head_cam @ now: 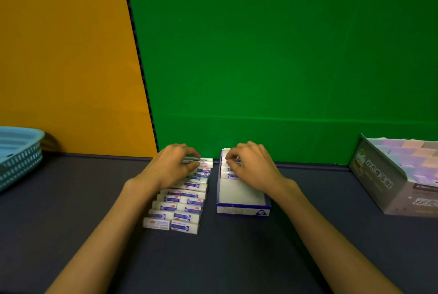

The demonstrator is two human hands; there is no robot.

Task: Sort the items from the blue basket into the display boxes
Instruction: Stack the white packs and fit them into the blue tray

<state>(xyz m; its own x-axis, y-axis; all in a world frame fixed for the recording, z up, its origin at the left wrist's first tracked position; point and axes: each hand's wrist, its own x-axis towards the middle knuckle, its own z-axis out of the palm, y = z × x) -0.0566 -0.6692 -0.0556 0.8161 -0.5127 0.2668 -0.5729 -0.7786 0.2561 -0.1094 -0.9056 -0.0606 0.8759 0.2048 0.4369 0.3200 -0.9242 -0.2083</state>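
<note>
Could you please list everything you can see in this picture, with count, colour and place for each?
Blue basket: one, light blue lattice plastic, far left edge of the table, partly out of frame.
Erasers: about twenty in white-and-blue sleeves, laid in two rows on the table left of centre.
Blue display box: one, blue and white, centre; a few erasers at its far end, the near part bare.
Pastel display box: one, grey with printed lettering, far right, filled with pastel blocks.
Table: one, dark grey.
Backdrop: green, with an orange panel at left.
Left hand: on the far end of the eraser rows.
Right hand: over the erasers inside the blue display box.
</note>
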